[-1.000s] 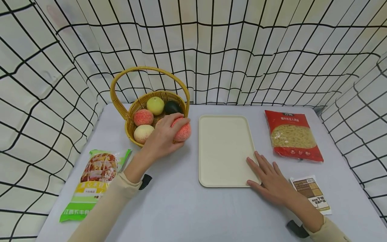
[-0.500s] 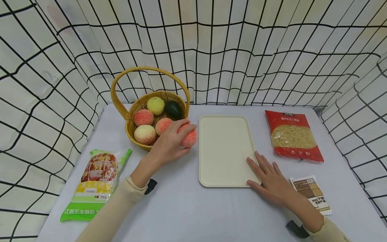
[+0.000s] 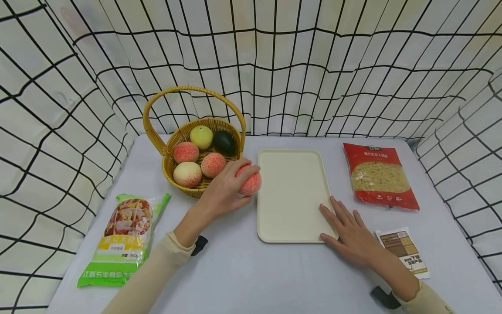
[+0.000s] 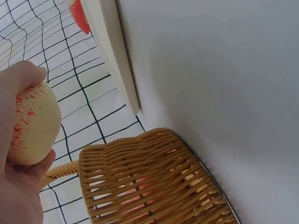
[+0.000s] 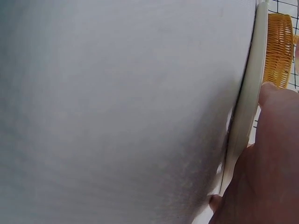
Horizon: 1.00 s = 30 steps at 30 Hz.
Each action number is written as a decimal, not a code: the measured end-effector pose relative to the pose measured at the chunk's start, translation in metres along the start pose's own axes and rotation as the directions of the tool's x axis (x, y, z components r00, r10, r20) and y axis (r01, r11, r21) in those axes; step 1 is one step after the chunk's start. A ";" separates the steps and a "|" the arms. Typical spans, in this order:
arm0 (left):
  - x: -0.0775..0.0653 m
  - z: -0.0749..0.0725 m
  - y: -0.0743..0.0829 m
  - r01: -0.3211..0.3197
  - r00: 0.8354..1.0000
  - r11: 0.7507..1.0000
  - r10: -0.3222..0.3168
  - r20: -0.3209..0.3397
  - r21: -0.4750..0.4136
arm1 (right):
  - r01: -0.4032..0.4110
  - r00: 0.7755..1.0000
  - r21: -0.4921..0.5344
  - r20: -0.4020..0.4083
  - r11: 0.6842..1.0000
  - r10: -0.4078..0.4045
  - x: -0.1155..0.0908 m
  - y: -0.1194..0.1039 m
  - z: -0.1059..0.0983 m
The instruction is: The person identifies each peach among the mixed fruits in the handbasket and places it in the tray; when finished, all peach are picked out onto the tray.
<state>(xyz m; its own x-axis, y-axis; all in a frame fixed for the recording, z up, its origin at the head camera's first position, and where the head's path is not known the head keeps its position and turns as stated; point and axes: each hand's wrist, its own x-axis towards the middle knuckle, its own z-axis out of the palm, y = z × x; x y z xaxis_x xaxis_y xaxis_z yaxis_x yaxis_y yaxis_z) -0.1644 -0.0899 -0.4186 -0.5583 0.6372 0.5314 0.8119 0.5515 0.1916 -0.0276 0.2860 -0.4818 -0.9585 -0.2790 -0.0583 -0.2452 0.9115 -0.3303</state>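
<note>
My left hand grips a pink-speckled peach between the basket and the tray's left edge. Seen from the left wrist, the peach shows a pale yellow side with red flecks, held between thumb and fingers. Several fruits lie in the yellow wicker basket: two pink peaches, a paler peach, a yellow-green round fruit and a dark green avocado-like one. My right hand rests with spread fingers on the right edge of the cream tray.
A red bag of pasta lies at the right, with a small brown-and-white packet in front of it. At the left lies a green-and-yellow food bag. Black wire mesh surrounds the table at the back and sides.
My left hand has carried the peach out from the basket's right side, rightward and slightly toward me, up to the tray's edge. The right hand stays where it was.
</note>
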 end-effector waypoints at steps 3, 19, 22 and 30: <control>0.000 0.002 0.004 0.000 1.000 1.000 0.000 0.000 -0.002 | -0.002 1.000 0.002 0.002 1.000 0.002 0.000 0.000 0.001; -0.002 0.017 0.021 -0.017 0.998 0.998 0.020 0.057 -0.058 | -0.004 1.000 0.005 0.007 1.000 0.004 0.000 0.001 0.000; -0.003 0.020 0.024 -0.021 0.998 0.998 0.024 0.061 -0.057 | -0.002 1.000 0.006 0.005 1.000 0.002 0.000 0.002 0.001; -0.006 0.025 0.030 -0.042 0.997 0.998 0.044 0.056 -0.044 | -0.001 1.000 0.005 0.001 1.000 0.001 0.001 0.001 0.002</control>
<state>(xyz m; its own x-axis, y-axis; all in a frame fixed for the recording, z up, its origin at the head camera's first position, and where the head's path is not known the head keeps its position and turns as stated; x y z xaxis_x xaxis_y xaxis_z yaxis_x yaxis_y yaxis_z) -0.1407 -0.0636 -0.4364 -0.5306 0.6900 0.4923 0.8411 0.5005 0.2050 -0.0285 0.2865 -0.4838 -0.9585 -0.2787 -0.0594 -0.2439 0.9102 -0.3349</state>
